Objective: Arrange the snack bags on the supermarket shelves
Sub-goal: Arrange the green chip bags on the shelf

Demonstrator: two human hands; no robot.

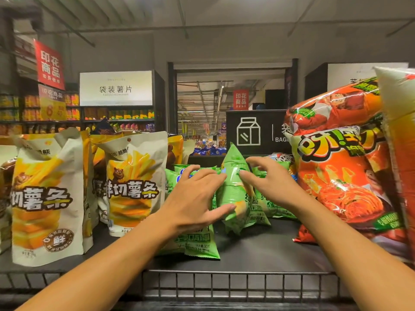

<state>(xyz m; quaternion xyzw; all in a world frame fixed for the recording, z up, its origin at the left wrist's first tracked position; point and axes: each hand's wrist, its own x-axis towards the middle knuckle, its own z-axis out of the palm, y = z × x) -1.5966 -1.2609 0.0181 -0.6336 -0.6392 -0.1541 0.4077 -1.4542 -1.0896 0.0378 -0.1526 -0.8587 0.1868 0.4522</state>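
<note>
A small green snack bag (235, 189) stands upright, edge-on, in the middle of the dark top shelf (258, 250). My left hand (193, 200) touches its left side with spread fingers, thumb against its lower part. My right hand (269, 182) touches its right side, fingers apart. Neither hand closes around it. More green bags (195, 243) lie flat or lean under and behind my hands.
White-and-yellow potato stick bags (132, 182) (45, 198) stand at the left. Large orange bags (343, 176) are stacked at the right. A wire rail (224, 283) runs along the shelf front. A black sign (258, 131) stands behind, with other aisles beyond.
</note>
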